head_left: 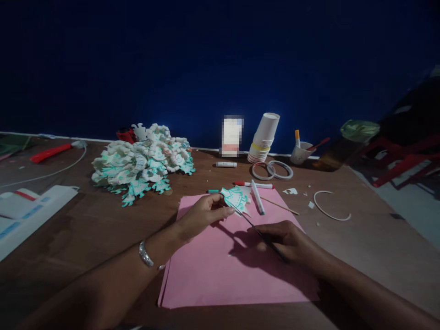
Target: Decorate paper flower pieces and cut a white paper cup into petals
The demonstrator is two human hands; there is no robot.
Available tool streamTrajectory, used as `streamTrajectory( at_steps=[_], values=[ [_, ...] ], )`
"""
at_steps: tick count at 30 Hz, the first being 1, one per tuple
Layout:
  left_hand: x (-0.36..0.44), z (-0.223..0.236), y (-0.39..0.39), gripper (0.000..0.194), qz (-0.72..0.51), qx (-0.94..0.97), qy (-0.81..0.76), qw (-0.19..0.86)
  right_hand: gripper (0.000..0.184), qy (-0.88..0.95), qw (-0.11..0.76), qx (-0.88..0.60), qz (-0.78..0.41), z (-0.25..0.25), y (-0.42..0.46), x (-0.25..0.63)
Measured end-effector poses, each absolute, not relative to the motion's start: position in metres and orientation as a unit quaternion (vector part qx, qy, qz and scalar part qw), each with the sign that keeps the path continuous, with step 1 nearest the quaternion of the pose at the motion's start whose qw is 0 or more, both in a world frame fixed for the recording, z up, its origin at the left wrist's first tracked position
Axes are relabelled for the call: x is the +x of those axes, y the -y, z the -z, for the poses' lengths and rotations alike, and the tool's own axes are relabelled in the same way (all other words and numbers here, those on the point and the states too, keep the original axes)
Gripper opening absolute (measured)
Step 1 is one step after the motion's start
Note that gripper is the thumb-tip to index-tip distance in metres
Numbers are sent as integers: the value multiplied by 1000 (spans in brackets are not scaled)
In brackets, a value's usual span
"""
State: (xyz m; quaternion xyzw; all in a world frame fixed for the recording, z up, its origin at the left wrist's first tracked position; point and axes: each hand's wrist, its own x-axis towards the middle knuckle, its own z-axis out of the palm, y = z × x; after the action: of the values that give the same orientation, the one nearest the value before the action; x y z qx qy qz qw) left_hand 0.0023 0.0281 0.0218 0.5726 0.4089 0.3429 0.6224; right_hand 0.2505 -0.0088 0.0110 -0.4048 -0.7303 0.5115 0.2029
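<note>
My left hand [213, 210], with a silver bracelet on its wrist, pinches a small white paper cutout [235, 199] between thumb and fingers. Green marker lines and dots cover the cutout, which has a jagged, dress-like outline. My right hand [280, 238] is closed around a long, thin, dark pointed tool [252, 224]; its exact kind is unclear. The tool's tip reaches the cutout's lower edge near my left thumb. Both hands are above a stack of pink paper [220, 279]. A white marker with a dark end [257, 197] lies just right of the cutout.
A large pile of similar green-marked cutouts [144, 162] sits at back left. Toward the back right stand stacked paper cups [264, 135], tape rings [280, 170] and a cup of tools [301, 153]. A power strip [37, 220] lies left; paper scraps [291, 191] lie right.
</note>
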Motion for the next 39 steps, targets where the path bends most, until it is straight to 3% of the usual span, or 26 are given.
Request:
streamTrajectory(
  at_steps=[5, 17, 26, 39],
  values=[
    [6, -22, -26, 21, -348, 553, -399, 643, 34, 749, 210, -410, -475, -6, 11, 250],
    [6, -25, -23, 26, -291, 535, -429, 667, 42, 685, 211, -388, -579, -9, 13, 248],
    [4, -26, -24, 30, -258, 558, -466, 636, 33, 720, 217, -391, -531, -3, 15, 248],
    [3, -26, -23, 22, -270, 555, -443, 650, 37, 737, 225, -402, -495, -8, 17, 245]
  ],
)
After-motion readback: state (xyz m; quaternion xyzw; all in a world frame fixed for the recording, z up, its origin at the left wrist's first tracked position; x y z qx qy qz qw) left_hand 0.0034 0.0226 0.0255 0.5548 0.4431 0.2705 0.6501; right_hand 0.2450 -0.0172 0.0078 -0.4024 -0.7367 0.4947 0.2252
